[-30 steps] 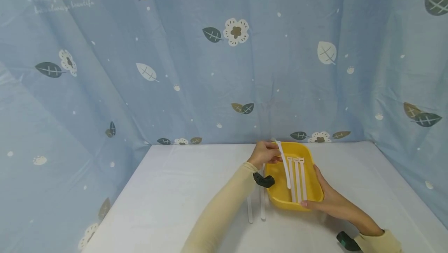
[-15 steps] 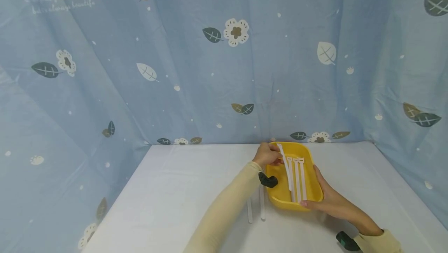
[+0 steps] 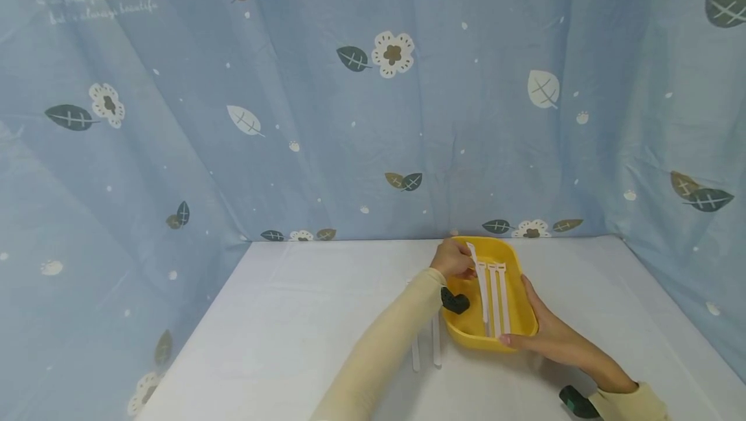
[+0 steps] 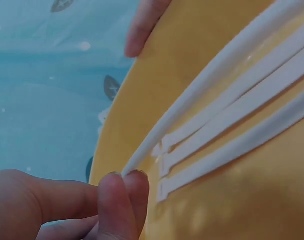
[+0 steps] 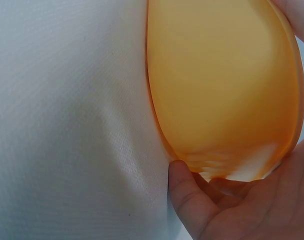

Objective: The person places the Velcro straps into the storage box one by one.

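Observation:
My left hand (image 3: 454,259) pinches the slotted end of a white cable strap (image 4: 192,95) between thumb and fingertips, over the left part of a yellow tray (image 3: 474,343). The strap's free end hangs down inside the tray, along the leftmost of three similar straps (image 3: 504,301) that lie there side by side, heads at the far end. In the left wrist view a slotted head (image 4: 162,190) shows clearly. My right hand (image 3: 550,333) grips the tray's near right corner, thumb (image 5: 182,175) at the rim and the other fingers along the side.
Two more white straps (image 3: 436,343) lie on the white table (image 3: 326,317) left of the tray, partly hidden by my left sleeve (image 3: 379,343). A blue patterned curtain (image 3: 326,149) hangs behind the table's far edge and along both sides.
My left hand has moved right and slightly down with the pinched strap, bringing it over the leftmost strap in the tray. The right hand and tray have stayed in place.

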A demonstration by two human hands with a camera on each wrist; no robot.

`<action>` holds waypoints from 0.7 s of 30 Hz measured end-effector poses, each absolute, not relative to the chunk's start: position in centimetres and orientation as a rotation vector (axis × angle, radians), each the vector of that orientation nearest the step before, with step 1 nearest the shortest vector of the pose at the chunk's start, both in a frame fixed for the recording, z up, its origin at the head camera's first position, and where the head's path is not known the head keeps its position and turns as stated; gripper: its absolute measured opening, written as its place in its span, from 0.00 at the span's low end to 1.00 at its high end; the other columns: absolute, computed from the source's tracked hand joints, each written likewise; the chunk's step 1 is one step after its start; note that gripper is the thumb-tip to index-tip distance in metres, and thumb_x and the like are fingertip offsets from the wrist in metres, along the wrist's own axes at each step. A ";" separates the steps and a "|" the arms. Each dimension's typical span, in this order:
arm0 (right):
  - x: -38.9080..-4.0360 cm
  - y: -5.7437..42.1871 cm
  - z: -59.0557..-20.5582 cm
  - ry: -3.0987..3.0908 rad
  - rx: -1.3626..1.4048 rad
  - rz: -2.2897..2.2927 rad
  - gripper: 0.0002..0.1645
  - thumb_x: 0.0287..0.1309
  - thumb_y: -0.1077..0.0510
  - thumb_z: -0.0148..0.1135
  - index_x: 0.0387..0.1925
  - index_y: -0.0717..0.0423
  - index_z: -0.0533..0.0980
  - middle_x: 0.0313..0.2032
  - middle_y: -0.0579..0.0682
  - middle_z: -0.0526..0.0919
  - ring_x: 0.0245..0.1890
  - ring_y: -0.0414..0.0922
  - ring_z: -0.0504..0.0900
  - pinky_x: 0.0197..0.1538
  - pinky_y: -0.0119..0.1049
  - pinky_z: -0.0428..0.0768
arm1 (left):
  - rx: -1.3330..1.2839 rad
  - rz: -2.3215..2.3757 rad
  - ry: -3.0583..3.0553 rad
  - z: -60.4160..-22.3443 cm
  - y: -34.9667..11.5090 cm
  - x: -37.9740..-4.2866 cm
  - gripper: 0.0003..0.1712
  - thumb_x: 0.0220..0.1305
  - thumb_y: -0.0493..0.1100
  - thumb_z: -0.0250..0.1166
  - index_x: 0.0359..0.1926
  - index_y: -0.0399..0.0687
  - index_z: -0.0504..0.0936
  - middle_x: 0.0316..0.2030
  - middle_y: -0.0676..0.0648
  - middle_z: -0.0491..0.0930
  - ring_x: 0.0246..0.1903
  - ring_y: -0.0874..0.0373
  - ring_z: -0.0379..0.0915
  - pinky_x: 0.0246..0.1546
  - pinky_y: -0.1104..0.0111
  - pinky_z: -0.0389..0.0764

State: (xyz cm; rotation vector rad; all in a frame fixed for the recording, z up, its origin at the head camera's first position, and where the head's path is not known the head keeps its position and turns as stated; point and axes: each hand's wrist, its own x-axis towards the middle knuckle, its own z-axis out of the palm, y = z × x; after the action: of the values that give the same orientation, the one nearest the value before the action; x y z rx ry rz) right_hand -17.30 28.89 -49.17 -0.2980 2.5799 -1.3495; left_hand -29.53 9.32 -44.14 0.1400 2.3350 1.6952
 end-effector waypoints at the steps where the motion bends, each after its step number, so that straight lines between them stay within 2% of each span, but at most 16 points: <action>1: -17.3 28.9 -49.2 2.576 -0.303 -1.356 0.78 0.59 0.47 0.72 0.80 0.53 0.18 0.79 0.75 0.31 0.77 0.80 0.41 0.67 0.84 0.53 | 0.152 1.677 2.346 -44.1 9.4 -29.5 0.18 0.63 0.25 0.65 0.54 0.26 0.83 0.42 0.33 0.88 0.35 0.39 0.90 0.33 0.63 0.91; 4: -17.3 29.0 -49.3 2.558 -0.303 -1.374 0.78 0.59 0.48 0.72 0.80 0.52 0.17 0.79 0.75 0.31 0.77 0.79 0.40 0.67 0.84 0.54 | 0.194 1.617 2.384 -43.9 9.6 -29.4 0.13 0.63 0.25 0.64 0.49 0.25 0.85 0.37 0.32 0.88 0.35 0.39 0.90 0.33 0.61 0.91; 5: -17.3 29.0 -49.3 2.552 -0.303 -1.377 0.78 0.60 0.48 0.72 0.80 0.51 0.17 0.80 0.75 0.30 0.77 0.79 0.40 0.67 0.84 0.55 | 0.205 1.604 2.394 -43.9 9.6 -29.4 0.10 0.62 0.24 0.64 0.45 0.25 0.86 0.33 0.33 0.88 0.35 0.39 0.90 0.34 0.60 0.92; 7: -17.3 29.1 -49.3 2.538 -0.306 -1.391 0.77 0.60 0.48 0.71 0.79 0.50 0.17 0.80 0.74 0.30 0.77 0.79 0.40 0.67 0.83 0.56 | 0.222 1.563 2.427 -43.7 9.7 -29.3 0.05 0.62 0.24 0.64 0.30 0.28 0.85 0.23 0.37 0.86 0.32 0.39 0.90 0.33 0.59 0.91; 9: -17.3 29.1 -49.3 2.538 -0.312 -1.392 0.77 0.61 0.48 0.71 0.79 0.50 0.17 0.80 0.74 0.29 0.77 0.79 0.40 0.66 0.83 0.56 | 0.218 1.520 2.467 -43.7 9.8 -29.3 0.17 0.61 0.24 0.65 0.16 0.36 0.77 0.14 0.44 0.79 0.28 0.42 0.90 0.28 0.62 0.90; 11: -17.3 29.1 -49.3 2.545 -0.325 -1.392 0.77 0.60 0.48 0.71 0.79 0.51 0.17 0.80 0.75 0.29 0.77 0.79 0.41 0.66 0.84 0.57 | 0.197 1.457 2.510 -43.7 10.0 -29.4 0.29 0.61 0.25 0.65 0.08 0.45 0.65 0.09 0.48 0.71 0.20 0.47 0.86 0.20 0.67 0.85; 13: -17.3 29.1 -49.3 2.549 -0.333 -1.392 0.77 0.60 0.49 0.71 0.79 0.51 0.17 0.79 0.75 0.30 0.77 0.79 0.40 0.66 0.84 0.56 | 0.178 1.383 2.549 -43.9 10.1 -29.7 0.36 0.61 0.25 0.65 0.05 0.49 0.57 0.05 0.50 0.66 0.12 0.53 0.79 0.12 0.72 0.71; 16: -17.3 29.0 -49.2 2.549 -0.333 -1.396 0.78 0.60 0.49 0.72 0.79 0.51 0.17 0.79 0.75 0.29 0.77 0.80 0.39 0.66 0.85 0.54 | 0.151 1.286 2.596 -44.2 10.5 -30.1 0.38 0.61 0.27 0.65 0.04 0.51 0.54 0.03 0.51 0.62 0.06 0.60 0.63 0.11 0.72 0.53; 18: -17.3 29.0 -49.2 2.544 -0.330 -1.400 0.78 0.59 0.49 0.72 0.79 0.51 0.17 0.79 0.75 0.29 0.77 0.80 0.39 0.66 0.85 0.54 | 0.156 1.209 2.638 -44.3 10.7 -30.2 0.37 0.61 0.28 0.65 0.03 0.49 0.55 0.02 0.51 0.62 0.04 0.62 0.56 0.11 0.72 0.48; 21: -17.2 29.0 -49.0 2.544 -0.324 -1.402 0.78 0.59 0.49 0.72 0.79 0.51 0.17 0.79 0.75 0.29 0.77 0.79 0.39 0.67 0.84 0.54 | 0.182 1.092 2.709 -44.5 10.9 -30.4 0.35 0.61 0.29 0.65 0.03 0.47 0.59 0.02 0.52 0.64 0.04 0.62 0.50 0.11 0.72 0.48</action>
State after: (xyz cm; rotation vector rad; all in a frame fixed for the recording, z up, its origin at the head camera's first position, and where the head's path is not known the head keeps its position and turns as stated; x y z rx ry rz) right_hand -17.21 28.99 -49.04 -0.3235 2.5437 -1.4017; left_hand -30.37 10.89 -44.50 0.1817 2.7087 1.0917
